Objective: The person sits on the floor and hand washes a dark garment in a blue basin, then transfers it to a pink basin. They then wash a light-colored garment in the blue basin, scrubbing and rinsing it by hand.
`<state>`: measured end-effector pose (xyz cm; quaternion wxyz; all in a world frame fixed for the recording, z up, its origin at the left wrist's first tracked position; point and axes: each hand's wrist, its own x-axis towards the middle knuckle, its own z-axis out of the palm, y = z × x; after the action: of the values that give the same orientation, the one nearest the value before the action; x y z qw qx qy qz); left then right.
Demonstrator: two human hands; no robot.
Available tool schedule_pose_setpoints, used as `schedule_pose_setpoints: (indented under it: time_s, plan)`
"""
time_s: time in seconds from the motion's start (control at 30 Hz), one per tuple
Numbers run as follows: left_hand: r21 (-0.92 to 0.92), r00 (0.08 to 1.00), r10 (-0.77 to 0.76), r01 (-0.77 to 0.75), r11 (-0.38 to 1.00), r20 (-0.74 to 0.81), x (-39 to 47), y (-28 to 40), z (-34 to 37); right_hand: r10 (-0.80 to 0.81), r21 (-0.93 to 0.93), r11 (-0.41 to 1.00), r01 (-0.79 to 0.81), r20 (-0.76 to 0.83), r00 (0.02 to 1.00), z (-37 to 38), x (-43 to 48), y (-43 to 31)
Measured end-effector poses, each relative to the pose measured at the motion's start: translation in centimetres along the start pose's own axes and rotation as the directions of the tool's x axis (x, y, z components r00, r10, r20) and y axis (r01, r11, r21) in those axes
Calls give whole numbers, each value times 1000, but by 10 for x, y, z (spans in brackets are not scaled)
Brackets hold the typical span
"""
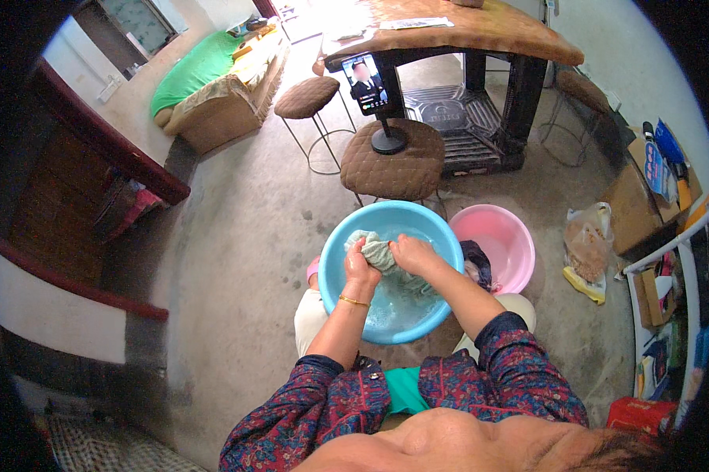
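A blue plastic basin (329,277) with cloudy, slightly foamy water (389,312) stands before me. Over the water, my left hand (360,265) grips one side of a wet pale green cloth (378,251), and my right hand (412,253) grips its other side. The cloth is bunched between the two fists. Its lower part trails into the water, where its outline is hard to make out. A gold bracelet (354,301) circles my left wrist.
Right of the blue basin is a pink basin (507,236) with dark fabric (477,262) at its left side. A quilted stool (360,168) bearing a phone on a stand (366,85) is just beyond. A plastic bag (587,242) and a shelf (687,277) are farther right.
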<state>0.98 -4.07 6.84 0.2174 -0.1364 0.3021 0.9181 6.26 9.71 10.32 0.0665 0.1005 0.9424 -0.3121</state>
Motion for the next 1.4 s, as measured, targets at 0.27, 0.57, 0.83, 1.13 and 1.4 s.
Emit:
schedule_pose_setpoints:
  time_s: [0.27,0.57,0.83,1.13,1.4]
  plan:
    - [-78,988,-30,42,996,151,-7,-7,8,-371,478,781,402,-162,914,2,-2,4]
    - [128,922,-386,378,917,39,17,-37,-39,-106,33,994,107,-38,994,39,8,26]
    - [97,947,-322,321,942,1,17,-48,-62,-23,-258,962,83,226,974,65,11,41]
    - [273,957,-290,284,919,-17,10,-11,-39,-373,198,916,348,103,922,24,-12,-24]
    - [-90,920,-306,336,938,244,16,-36,-47,-238,69,967,247,-113,965,23,-14,-22]
